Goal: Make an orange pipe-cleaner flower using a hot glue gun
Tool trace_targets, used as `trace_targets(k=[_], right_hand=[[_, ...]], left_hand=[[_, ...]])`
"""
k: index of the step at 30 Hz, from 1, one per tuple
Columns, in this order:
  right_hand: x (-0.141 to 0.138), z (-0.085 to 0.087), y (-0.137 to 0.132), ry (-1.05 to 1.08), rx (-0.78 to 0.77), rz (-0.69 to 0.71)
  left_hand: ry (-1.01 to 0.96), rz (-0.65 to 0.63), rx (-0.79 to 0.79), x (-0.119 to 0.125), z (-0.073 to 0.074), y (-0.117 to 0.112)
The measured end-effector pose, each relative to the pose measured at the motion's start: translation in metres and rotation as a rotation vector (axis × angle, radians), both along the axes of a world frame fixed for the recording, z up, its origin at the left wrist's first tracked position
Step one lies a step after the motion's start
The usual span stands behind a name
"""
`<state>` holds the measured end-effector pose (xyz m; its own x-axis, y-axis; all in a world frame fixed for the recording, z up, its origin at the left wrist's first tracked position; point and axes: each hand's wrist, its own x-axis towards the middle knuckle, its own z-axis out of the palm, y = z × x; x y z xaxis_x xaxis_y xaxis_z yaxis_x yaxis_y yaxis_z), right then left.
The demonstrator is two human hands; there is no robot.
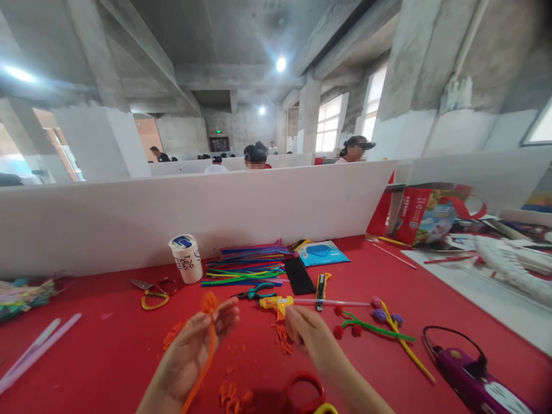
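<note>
Fingers of left hand (195,338) pinched narrow on orange fuzzy stem (208,359), right under its puffy top (210,302), tail hanging down past palm, whole thing up over red table (125,356). Right hand (308,328) curled up at handle of yellow glue gun (276,303), honestly can't tell if it's gripping or just touching. Pinkish glue stick (338,302) pokes out gun's back. Teal-handled pliers (261,289) just beyond gun, orange clippings (230,397) near both hands, red loop handle (304,376) at bottom edge.

Left fingers (226,307) hold an orange pipe cleaner (210,303) (bushy-topped); right fingers (295,323) curl at a yellow glue gun (276,302).
</note>
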<state>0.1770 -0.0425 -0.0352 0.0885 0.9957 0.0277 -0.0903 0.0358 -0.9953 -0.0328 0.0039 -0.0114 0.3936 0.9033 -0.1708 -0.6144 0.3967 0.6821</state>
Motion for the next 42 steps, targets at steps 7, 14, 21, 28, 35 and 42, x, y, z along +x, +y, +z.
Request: trace_targets(k=[7, 14, 21, 28, 35, 42], right_hand=[[-0.029, -0.029, -0.029, -0.592, -0.017, 0.217], [-0.015, -0.026, -0.01, -0.708, 0.059, 0.127], [0.025, -0.022, -0.005, -0.828, 0.043, 0.019], [0.014, -0.038, -0.009, -0.931, 0.02, 0.115], [0.009, -0.049, -0.011, -1.048, 0.008, 0.146], [0.012, -0.024, 0.042, -1.214, 0.075, 0.108]], left_hand=[[-0.031, 0.069, -0.113, -0.022, -0.01, 0.01], [0.231, 0.067, -0.041, -0.001, -0.023, -0.002], [0.346, 0.13, -0.035, -0.007, -0.037, 0.003], [0.35, 0.136, -0.006, -0.013, -0.046, 0.007], [0.182, 0.238, -0.114, -0.021, -0.047, 0.013], [0.21, 0.231, -0.151, -0.019, -0.056, 0.015]])
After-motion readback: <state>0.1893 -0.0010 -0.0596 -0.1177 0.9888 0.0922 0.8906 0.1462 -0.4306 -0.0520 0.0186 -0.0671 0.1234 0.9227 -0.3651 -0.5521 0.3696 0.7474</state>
